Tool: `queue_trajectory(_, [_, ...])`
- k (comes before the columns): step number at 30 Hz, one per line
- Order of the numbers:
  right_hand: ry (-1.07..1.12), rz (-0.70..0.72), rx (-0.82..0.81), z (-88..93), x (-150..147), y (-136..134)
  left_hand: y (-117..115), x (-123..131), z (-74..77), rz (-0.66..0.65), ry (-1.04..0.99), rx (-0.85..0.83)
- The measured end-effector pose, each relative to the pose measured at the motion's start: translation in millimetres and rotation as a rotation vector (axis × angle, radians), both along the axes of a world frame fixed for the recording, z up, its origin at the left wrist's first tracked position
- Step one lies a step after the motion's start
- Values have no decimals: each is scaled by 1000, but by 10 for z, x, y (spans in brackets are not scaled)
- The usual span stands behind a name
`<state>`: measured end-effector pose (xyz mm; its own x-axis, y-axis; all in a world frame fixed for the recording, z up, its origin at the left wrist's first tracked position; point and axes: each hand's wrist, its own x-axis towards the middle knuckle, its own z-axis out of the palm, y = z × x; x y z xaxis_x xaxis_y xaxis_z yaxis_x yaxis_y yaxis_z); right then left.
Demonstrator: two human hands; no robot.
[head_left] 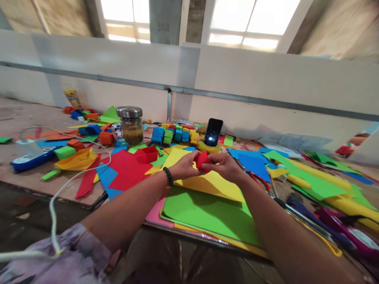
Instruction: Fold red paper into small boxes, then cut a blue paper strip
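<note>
My left hand [187, 165] and my right hand [222, 165] are closed around a small red foam piece [202, 159], folded into a box-like shape. Both hold it above yellow foam sheets [217, 184], which lie on a green sheet [204, 213] at the table's front edge. Fingers cover parts of the piece. To the left, a red open foam box [147, 154] rests by red sheets [127, 171]. Scissors with red handles [259, 180] lie just right of my right hand.
A lidded glass mug [130, 126] stands behind on the left. Blue, green and yellow foam cubes [177, 135] cluster at the back. A phone [213, 132] leans upright on a yellow holder [209, 147]. A white cord [53, 209] crosses the left side. Yellow rolls [322, 173] lie right.
</note>
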<state>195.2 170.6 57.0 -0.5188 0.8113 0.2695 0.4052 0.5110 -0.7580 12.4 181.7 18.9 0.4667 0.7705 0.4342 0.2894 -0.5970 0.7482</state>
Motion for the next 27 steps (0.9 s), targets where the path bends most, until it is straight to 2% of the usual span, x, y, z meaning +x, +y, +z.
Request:
queue_trajectory(5, [-70, -11, 87, 49, 13, -24, -10, 4, -7, -51, -72, -21])
queue_trajectory(7, [-60, 1, 68, 47, 5, -25, -12, 9, -9, -55, -98, -16])
queue_trajectory(10, [37, 20, 5, 29, -12, -17, -5, 22, -20, -61, -150, -47])
queue_trajectory(15, [199, 34, -181, -2, -25, 3, 29, 43, -67, -180, -282, -212])
queue_trajectory(19, [274, -1, -287, -57, -33, 29, 42, 54, -97, -187, -330, -300])
queue_trajectory(24, [334, -126, -328, -53, -12, 36, 21, 56, -77, -202, -390, -447])
queue_trajectory(27, [294, -53, -402, 8, 47, 25, 13, 46, -52, -175, -407, -490])
